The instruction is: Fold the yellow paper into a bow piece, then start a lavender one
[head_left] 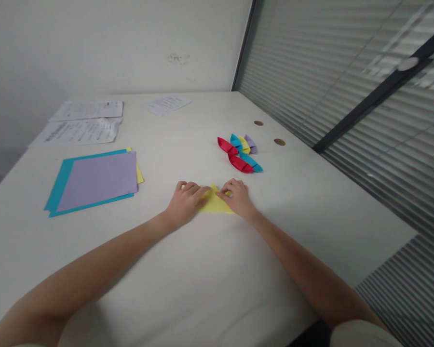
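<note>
Clearly, with the yellow origami paper as the clock's centre, a white wall [130, 48] stands beyond everything at twelve o'clock, and slatted window blinds [292, 62] run from one to three. The white table [173, 144] carries all the papers. Around ten o'clock, near the table's far left edge, lie two printed sheets [81, 132]; closer in, toward nine, lies a stack of coloured paper [101, 178], lavender on top, with blue and a yellow corner showing beneath. One more printed sheet [167, 104] rests at eleven.

The left hand [184, 202] has its fingers bent, gripping the paper's nine-o'clock side between thumb and forefinger. The right hand [237, 197] pinches it at three, fingertips near the raised point. The yellow origami paper [215, 206] itself lies on the table between both hands, its peak toward twelve.

At one o'clock sit six folded paper pieces [240, 163]: two red, two blue, one yellow, one lavender. Beyond them are two round table holes [279, 142], between one and two.
</note>
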A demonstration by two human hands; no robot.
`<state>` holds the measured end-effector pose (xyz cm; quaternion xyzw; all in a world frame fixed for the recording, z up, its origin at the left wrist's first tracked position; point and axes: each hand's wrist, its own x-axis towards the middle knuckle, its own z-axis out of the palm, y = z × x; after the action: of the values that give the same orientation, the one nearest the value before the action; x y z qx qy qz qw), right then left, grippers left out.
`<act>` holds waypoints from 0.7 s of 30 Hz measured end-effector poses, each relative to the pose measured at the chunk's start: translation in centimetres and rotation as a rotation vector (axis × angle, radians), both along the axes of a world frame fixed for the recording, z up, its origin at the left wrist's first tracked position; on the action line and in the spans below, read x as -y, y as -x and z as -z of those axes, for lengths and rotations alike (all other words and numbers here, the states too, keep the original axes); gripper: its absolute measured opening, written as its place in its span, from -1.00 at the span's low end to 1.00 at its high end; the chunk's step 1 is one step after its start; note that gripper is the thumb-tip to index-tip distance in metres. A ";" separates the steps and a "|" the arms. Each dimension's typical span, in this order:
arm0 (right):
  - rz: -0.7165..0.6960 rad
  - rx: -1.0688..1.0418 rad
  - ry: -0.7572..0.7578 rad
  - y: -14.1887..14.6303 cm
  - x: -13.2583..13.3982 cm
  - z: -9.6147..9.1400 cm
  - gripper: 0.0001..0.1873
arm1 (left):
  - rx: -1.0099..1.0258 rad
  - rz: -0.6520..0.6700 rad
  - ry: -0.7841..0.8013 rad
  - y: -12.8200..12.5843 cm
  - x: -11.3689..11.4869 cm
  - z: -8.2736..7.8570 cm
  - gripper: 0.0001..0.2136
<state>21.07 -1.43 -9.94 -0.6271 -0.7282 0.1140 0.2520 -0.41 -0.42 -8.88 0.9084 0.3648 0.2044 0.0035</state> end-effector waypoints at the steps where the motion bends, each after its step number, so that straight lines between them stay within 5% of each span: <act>1: -0.003 -0.006 -0.013 -0.1 0.0 0.1 -0.69 | -0.014 0.012 -0.017 0.0 0.1 -0.1 -0.76; 21: 0.075 0.016 -0.058 -1.0 -0.6 0.8 -0.66 | -0.086 0.075 -0.066 -0.4 0.6 0.0 -0.76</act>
<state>22.06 -0.85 -10.78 -0.6473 -0.7091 0.0784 0.2684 0.00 -1.06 -8.88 0.9290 0.3234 0.1766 -0.0346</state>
